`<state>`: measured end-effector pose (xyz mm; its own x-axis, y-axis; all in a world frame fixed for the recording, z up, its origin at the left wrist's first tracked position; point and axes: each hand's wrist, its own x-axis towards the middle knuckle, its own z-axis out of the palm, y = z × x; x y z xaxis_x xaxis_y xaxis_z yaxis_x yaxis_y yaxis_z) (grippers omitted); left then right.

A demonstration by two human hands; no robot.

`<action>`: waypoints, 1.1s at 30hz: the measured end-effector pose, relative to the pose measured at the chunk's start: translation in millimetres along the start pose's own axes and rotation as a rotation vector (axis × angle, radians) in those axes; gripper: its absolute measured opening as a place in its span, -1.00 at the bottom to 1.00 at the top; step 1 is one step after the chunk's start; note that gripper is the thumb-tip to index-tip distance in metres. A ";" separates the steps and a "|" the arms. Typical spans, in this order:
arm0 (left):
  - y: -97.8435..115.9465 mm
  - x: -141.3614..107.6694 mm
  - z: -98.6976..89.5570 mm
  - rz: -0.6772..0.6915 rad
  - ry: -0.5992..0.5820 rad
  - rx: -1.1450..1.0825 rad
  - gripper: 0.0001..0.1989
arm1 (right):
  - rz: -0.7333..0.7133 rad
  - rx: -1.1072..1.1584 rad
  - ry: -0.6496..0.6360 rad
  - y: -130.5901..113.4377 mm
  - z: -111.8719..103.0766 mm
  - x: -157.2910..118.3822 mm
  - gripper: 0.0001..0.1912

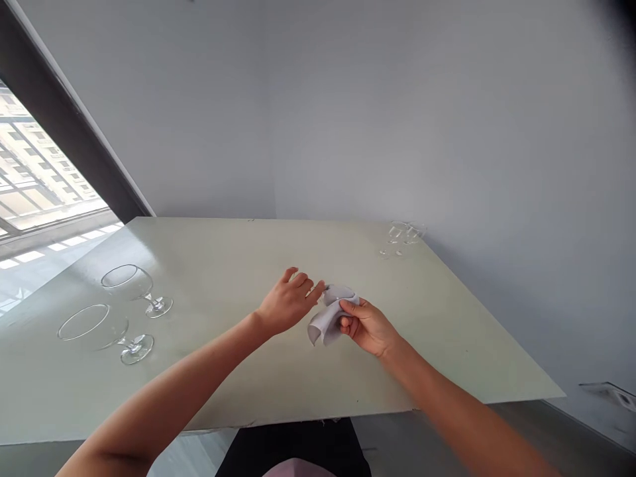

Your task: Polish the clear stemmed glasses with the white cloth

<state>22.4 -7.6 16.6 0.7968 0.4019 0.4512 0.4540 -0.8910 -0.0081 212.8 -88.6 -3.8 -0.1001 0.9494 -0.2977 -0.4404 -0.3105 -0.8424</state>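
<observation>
My right hand (pixel 366 324) pinches a pale grey cloth (pixel 325 324) between thumb and fingers, above the middle of the table. A curved, shiny edge shows at the top of the cloth; whether a glass is inside its folds I cannot tell. Just left of the cloth is my left hand (pixel 291 303), back upward, with its fingers apart and slightly bent. Its nearest fingertip reaches the cloth's edge, and I see nothing held in it. Over on the left stand two clear stemmed glasses, one farther back (pixel 149 291) and one nearer (pixel 126 341).
Several small clear glasses (pixel 401 233) are grouped at the table's far right corner. The pale tabletop (pixel 213 252) ends at a front edge close to my body. Grey walls (pixel 348 119) rise behind it, and a window (pixel 40 159) is at the left.
</observation>
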 end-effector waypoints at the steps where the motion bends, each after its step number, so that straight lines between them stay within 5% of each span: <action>1: 0.4 -0.1 0.2 0.039 0.019 0.029 -0.73 | -0.013 0.005 -0.019 0.7 2.3 -2.1 -0.75; 3: -2.0 0.6 -3.1 0.049 -0.014 0.001 -0.75 | -0.083 -0.135 -0.064 1.1 6.2 -7.8 -0.74; 8: -5.0 2.2 -9.8 -0.004 -0.335 -0.148 -0.76 | -0.098 -0.415 -0.148 2.4 5.3 -5.2 -0.71; 13: 0.6 -6.6 6.7 0.064 -0.004 0.108 -0.68 | 0.086 0.124 0.080 10.0 9.3 8.1 -0.75; 17: -9.4 -9.2 4.9 0.122 0.040 0.016 -0.72 | -0.001 -0.061 -0.099 11.8 19.9 -5.1 -0.72; 21: -14.7 -5.4 -15.6 -0.005 -0.223 -0.366 -0.64 | -0.226 -0.574 -0.179 0.4 20.7 -17.6 -0.81; 24: -7.8 -5.7 -26.9 -0.083 -0.412 -0.544 -0.65 | -0.220 -0.655 -0.242 -9.6 16.6 -13.1 -0.82; 29: 2.8 -16.5 -24.5 -0.057 0.028 -0.018 -0.70 | -0.082 -0.201 -0.103 -7.0 16.7 0.7 -0.76; 33: -4.5 -25.7 -23.9 0.018 0.073 0.008 -0.75 | -0.094 -0.324 -0.274 2.0 18.4 -1.5 -0.78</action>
<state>-9.7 -19.0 26.3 0.7736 0.3691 0.5151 0.4435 -0.8960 -0.0240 195.6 -89.8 3.2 -0.3250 0.9382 -0.1191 -0.1604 -0.1788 -0.9707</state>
